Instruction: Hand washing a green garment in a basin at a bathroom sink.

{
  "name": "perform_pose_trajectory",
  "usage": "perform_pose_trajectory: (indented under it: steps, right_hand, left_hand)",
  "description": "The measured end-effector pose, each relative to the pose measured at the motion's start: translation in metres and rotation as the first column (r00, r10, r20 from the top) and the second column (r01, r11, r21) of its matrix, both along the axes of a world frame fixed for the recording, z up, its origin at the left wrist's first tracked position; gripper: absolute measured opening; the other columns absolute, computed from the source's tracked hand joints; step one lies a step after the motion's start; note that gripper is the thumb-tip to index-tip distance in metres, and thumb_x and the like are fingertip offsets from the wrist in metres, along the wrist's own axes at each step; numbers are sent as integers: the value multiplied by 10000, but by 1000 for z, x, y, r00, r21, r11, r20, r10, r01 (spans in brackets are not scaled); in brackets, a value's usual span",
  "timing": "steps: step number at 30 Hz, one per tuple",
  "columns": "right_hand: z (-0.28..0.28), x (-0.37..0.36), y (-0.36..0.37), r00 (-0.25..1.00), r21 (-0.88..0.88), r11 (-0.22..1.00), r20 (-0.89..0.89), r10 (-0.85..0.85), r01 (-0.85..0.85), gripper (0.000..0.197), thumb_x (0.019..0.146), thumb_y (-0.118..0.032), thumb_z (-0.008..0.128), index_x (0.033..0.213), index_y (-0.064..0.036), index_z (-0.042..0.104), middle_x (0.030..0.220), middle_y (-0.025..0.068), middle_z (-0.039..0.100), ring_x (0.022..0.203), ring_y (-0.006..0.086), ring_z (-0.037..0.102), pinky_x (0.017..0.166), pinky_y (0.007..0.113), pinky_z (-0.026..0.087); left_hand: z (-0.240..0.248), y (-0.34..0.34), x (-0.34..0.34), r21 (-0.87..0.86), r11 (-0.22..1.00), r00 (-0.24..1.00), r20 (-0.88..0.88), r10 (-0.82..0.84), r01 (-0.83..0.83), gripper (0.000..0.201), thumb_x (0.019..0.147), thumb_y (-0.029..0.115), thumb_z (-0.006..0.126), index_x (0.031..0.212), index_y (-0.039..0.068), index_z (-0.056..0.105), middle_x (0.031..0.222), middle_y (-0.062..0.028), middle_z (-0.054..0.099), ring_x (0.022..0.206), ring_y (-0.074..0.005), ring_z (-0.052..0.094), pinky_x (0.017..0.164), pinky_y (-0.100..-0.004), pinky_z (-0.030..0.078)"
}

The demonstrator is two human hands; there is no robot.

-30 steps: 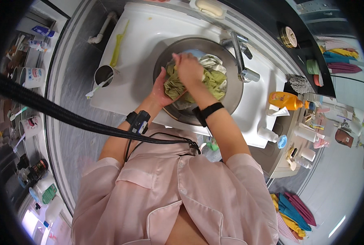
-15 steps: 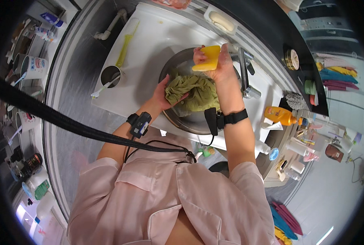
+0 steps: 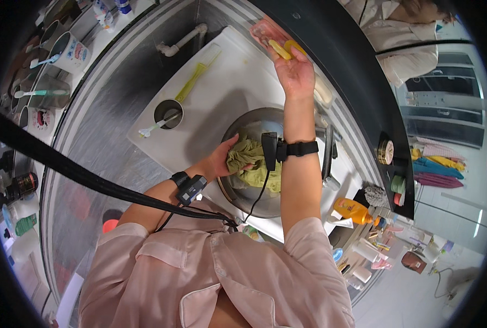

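My right hand (image 3: 295,76) reaches to the far end of the sink top, its fingers around a yellow soap bar (image 3: 280,50). The soap is at a pink soap dish (image 3: 260,31); whether it rests there I cannot tell. Nearer me, my left hand (image 3: 220,158) grips the edge of a crumpled olive-green cloth (image 3: 244,154), thumb on top. The wet cloth lies in a round metal basin (image 3: 230,191) holding some water. My right forearm and its black wrist device (image 3: 271,150) hide part of the basin and cloth.
A metal cup (image 3: 169,116) with a toothbrush and a yellow-green brush (image 3: 191,82) stand left of the basin. Right of it are the faucet (image 3: 328,156) and an orange bottle (image 3: 353,210). A dark ledge (image 3: 336,60) borders the sink. A black cable (image 3: 90,172) crosses before me.
My right hand has carried the yellow soap from above the basin to the pink dish at the far end. My left hand stays on the cloth. The whole view has shifted.
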State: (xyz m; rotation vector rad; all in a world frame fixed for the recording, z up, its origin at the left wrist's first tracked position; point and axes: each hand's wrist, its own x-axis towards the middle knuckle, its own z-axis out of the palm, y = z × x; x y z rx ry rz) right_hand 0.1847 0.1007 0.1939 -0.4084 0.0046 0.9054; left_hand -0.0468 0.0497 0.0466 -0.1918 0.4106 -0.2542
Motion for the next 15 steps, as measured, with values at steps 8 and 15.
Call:
perform_pose_trajectory:
  steps: [8,15]
  right_hand:
    - [-14,-4,8,999,18,1000,29,25,-25,386,755,153,455,1122,34,451,1149,152,497,1108,271,479,1007,397,375]
    - [-21,-5,-1,997,5,1000,73,-22,21,438,789,133,439,1218,97,357,1250,205,415,1222,294,377,1083,410,282]
  left_hand:
    - [3,0,4,34,999,997,-81,-16,19,446,928,404,408,1181,47,490,1132,-119,581,1028,-277,575,861,-470,481]
    - [0,-6,6,75,997,996,-93,-18,25,419,921,402,421,1118,48,526,1077,-112,599,964,-266,596,826,-448,492]
